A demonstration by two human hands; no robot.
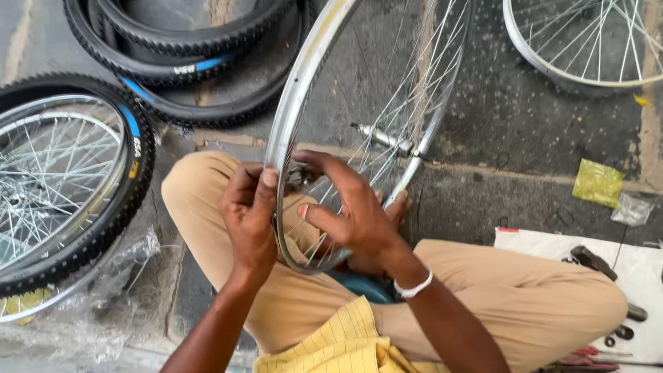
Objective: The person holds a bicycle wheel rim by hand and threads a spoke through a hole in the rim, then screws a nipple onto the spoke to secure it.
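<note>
Sitting cross-legged in tan trousers [525, 304] and a yellow striped shirt [338, 342], nearest the lens, on dark grey pavement [511, 110]. Standing upright between the knees: a bare silver spoked bicycle rim [293, 110], its lower arc passing between both hands, its threaded steel axle [383, 138] sticking out at the hub. Gripping that rim from the outer side, the left hand [248, 221], fingers curled together and clamped on the metal edge, thumb pressing on top. Reaching through the spokes from the inner side, the right hand [352, 214], a white bangle at the wrist, fingers spreading slightly and bending around the rim's inner face just beside the left thumb; whether pinching a spoke nipple or only the rim, impossible telling. Lying at the far left, a second wheel wearing a black knobbly tyre [131, 186], resting on crumpled clear plastic. Piling beyond it, loose black tyres [193, 48]. Showing at top right, another bare rim [587, 41]. Lying at the right, a white sheet [552, 242] carrying dark tools.
</note>
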